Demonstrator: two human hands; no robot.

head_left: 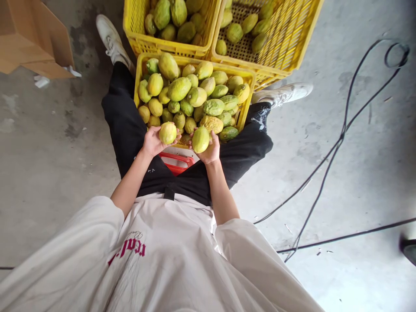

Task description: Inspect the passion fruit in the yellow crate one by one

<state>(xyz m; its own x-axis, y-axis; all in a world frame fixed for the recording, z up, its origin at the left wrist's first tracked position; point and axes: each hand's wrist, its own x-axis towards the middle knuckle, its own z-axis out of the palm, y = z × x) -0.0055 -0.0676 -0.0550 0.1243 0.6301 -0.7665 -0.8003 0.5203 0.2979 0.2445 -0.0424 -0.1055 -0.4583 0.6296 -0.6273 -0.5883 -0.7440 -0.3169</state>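
Fruit [180,89] was held in 2 far crates [290,37] and heaped in the near crate [138,71]. At its front, 1 round fruit [167,133] was cupped in the left hand [152,141], 1 oval fruit [200,139] in the right hand [212,152].

"What could be read?"
"Magenta blackletter [131,248] on the white fabric shirt [182,247] seemed to spell 'real', partly lost in folds."
"Nearer the hem [195,204]?"
"Thin dark script [135,235], unclear."
"The black fabric trousers [248,147]?"
"Their tiny white lettering [151,170] was illegible."
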